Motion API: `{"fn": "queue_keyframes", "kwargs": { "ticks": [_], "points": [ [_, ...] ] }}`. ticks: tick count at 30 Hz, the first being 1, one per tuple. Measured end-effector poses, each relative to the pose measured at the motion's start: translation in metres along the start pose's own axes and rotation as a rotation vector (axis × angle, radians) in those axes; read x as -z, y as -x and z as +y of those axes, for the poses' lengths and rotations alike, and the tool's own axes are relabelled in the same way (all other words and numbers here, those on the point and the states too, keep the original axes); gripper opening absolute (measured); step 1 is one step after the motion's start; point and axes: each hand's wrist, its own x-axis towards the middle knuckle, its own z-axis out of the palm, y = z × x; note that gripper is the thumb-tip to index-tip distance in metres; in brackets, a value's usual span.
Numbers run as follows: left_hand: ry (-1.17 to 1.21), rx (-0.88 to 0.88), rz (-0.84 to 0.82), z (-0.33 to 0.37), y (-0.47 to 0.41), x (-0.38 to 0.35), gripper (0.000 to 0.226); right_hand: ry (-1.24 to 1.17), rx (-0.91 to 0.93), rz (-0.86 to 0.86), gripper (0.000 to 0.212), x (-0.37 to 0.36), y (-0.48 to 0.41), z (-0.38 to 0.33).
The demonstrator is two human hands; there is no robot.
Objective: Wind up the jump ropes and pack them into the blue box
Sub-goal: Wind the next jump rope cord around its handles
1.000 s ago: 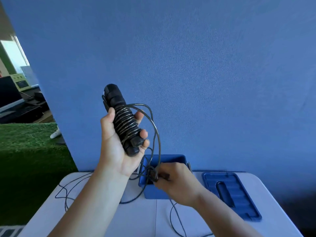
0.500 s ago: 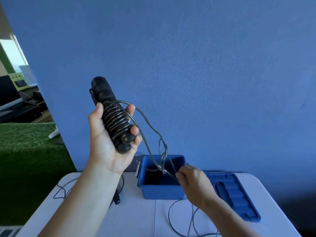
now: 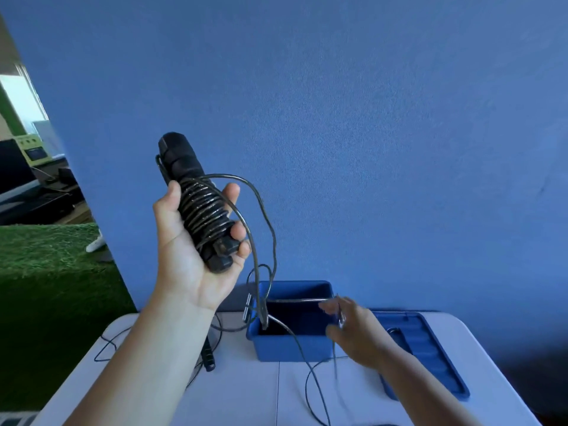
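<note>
My left hand [image 3: 190, 265] grips a pair of black jump rope handles [image 3: 196, 204], raised above the table, with the black cable wound around them in several turns. A loose length of that cable [image 3: 260, 210] loops down from the bundle to the open blue box [image 3: 289, 345], then runs level across the box's opening. My right hand [image 3: 359, 336], blurred, pinches this cable at the box's right rim. More cable trails onto the table below it. A second jump rope's black handle [image 3: 209, 356] lies on the table left of the box, its thin cable spread out.
The box's blue lid [image 3: 436, 358] lies flat on the white table [image 3: 246, 395], right of the box. A blue partition wall stands right behind the table. Green turf [image 3: 46, 272] covers the floor to the left.
My left hand lowered slightly with the bundle. My right hand moved right, from in front of the box to its right rim, drawing the cable out across the opening.
</note>
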Motion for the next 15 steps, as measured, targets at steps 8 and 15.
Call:
{"fn": "queue_keyframes", "kwargs": {
  "ticks": [8, 15],
  "points": [
    [-0.014, -0.026, 0.043, -0.002, -0.001, -0.001, 0.039, -0.375, 0.364, -0.382, 0.018, 0.009, 0.016, -0.086],
    [-0.028, -0.036, 0.113, 0.003, 0.000, 0.005, 0.059, 0.032, 0.323, 0.069, 0.040, -0.001, 0.004, -0.060]
  ]
}}
